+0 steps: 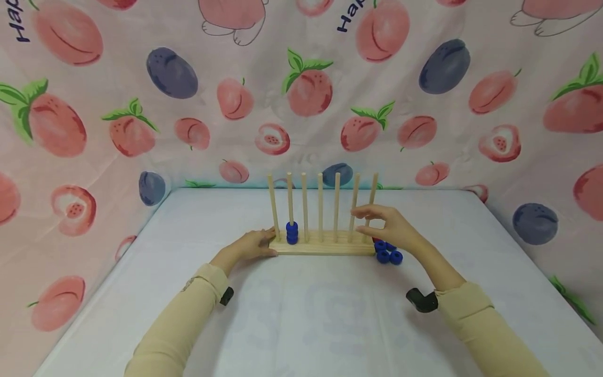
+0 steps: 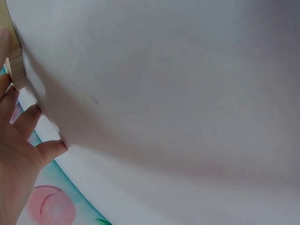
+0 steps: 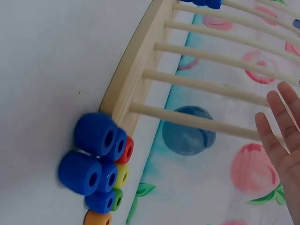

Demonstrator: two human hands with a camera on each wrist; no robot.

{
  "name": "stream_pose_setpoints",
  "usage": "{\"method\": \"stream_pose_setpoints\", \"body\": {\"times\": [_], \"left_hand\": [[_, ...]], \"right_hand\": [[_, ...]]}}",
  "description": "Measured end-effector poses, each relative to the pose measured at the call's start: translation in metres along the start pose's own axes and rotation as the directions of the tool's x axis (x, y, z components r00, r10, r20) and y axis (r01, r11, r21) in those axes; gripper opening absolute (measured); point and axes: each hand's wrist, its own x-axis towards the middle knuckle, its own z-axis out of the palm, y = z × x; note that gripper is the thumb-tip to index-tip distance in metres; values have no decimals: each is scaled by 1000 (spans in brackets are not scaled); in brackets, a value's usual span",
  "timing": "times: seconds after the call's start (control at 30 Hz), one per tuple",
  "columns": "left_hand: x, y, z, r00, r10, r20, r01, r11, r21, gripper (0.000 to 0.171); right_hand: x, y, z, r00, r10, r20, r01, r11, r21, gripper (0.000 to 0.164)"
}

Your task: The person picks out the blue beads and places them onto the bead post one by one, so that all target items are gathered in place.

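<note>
A wooden peg rack [image 1: 325, 246] with several upright rods stands on the white table. My left hand [image 1: 252, 244] grips its left end, thumb at the front; in the left wrist view the other fingers of the left hand [image 2: 21, 140] spread beside the end of the rack [image 2: 18, 70]. Blue beads [image 1: 292, 233] are stacked on the second rod from the left. My right hand [image 1: 388, 222] is raised by the two rightmost rods, thumb and fingers apart with nothing visible between them. In the right wrist view, the right hand's fingers [image 3: 286, 126] are extended near the rods.
Loose blue beads [image 3: 82, 172] lie against the rack's right end, with a red bead [image 3: 126, 150], a yellow bead [image 3: 123, 176], a green bead [image 3: 117, 200] and an orange bead [image 3: 97, 218] among or behind them. A fruit-patterned cloth [image 1: 301, 131] hangs behind the table [image 1: 320, 319].
</note>
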Motion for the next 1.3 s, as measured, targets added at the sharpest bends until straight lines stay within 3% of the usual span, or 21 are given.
{"method": "stream_pose_setpoints", "body": {"times": [0.5,0.83,1.03,1.3], "left_hand": [[0,2,1,1000,4,-8,-4,1000,9,66],[2,2,-2,1000,12,8,-12,1000,28,67],[0,3,-2,999,-34,12,34,999,22,68],[1,3,0,1000,-21,0,21,1000,18,68]], "right_hand": [[-29,24,-18,988,143,51,-141,989,-39,38],[-46,44,-30,984,163,78,-157,985,-72,34],[-56,57,-33,977,186,109,-184,983,-27,32],[-69,70,-33,956,244,162,-253,967,40,31]]}}
